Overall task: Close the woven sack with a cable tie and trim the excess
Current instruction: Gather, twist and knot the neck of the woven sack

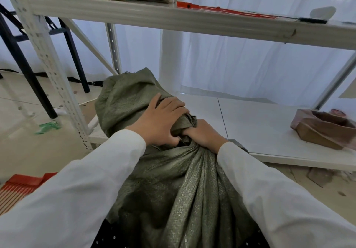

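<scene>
The olive-green woven plastic sack (173, 186) stands on the floor against the white metal shelf (269, 132). The left hand (159, 122) grips its bunched top fabric, while the right hand (204, 134) is clenched around the gathered neck just beside it.

Open white lower shelf (269, 128) to the right of the sack (173, 180), clear until the brown box (323, 130) at far right. Overhead, the upper shelf beam (173, 18) caps any lift. On the left, the perforated upright (48, 55) blocks the way; bare floor beyond it.
</scene>
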Available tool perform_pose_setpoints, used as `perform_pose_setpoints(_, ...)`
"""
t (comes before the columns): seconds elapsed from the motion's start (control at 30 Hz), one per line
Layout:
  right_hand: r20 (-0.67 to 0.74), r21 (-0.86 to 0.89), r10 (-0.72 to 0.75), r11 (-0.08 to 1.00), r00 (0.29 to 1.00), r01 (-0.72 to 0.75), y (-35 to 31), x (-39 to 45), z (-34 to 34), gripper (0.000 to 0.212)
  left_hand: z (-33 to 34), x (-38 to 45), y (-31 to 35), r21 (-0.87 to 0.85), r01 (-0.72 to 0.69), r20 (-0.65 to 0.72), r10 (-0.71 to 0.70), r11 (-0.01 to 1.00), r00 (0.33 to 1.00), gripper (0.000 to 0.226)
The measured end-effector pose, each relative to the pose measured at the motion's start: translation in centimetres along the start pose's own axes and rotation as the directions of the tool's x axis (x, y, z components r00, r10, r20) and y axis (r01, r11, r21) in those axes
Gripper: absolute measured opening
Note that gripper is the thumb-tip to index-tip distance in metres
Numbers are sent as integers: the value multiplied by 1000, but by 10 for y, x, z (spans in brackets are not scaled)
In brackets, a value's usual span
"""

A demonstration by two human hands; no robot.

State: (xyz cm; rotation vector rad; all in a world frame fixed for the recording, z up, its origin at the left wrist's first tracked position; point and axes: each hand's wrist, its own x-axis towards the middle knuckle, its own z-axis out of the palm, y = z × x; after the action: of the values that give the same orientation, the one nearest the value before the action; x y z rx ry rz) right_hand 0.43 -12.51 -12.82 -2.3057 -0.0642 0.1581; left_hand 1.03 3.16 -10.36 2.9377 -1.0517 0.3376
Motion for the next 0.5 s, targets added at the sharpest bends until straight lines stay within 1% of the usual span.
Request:
perform_pose_setpoints(0.03,3,39,5,999,1000,-5,1,0,0,10,4,0,-2,26,20,49,-22,999,999,82)
perform_pose_setpoints(0.07,10,59,6,998,1000,-6,2,0,0,12,7,0,-3,49,35,68,-38,998,997,87)
perform_pose_setpoints(0.1,16,67,5,998,1000,-6,3,1,1,13,9,1,-4,63,46,59,-50,997,997,87)
perform_pose_setpoints(0.17,17,69,-10,998,1000,9,2,0,0,13,10,5,-3,66,59,-11,-58,996,998,78)
perform_pose_setpoints(0.23,13,57,-32,998,999,32,2,0,-1,20,7,10,-3,64,64,-83,-59,996,995,62)
perform_pose_setpoints(0.27,19,37,-45,998,999,44,1,-1,-1,25,4,12,-3,60,69,-104,-63,996,993,55)
perform_pose_setpoints(0.33,45,-21,-72,997,996,73,-1,-1,-1,35,0,14,-2,48,77,-103,-72,996,992,47)
perform_pose_setpoints(0.43,125,-137,-109,982,986,126,-6,-3,-2,65,-5,15,0,69,70,-53,-67,995,996,41)
perform_pose_setpoints(0.47,139,-179,-105,975,985,129,-8,-5,-2,70,-6,16,1,80,67,-39,-64,995,997,40)
perform_pose_setpoints(0.5,133,-214,-96,969,986,123,-9,-6,-2,67,-7,16,1,86,64,-31,-62,994,998,39)
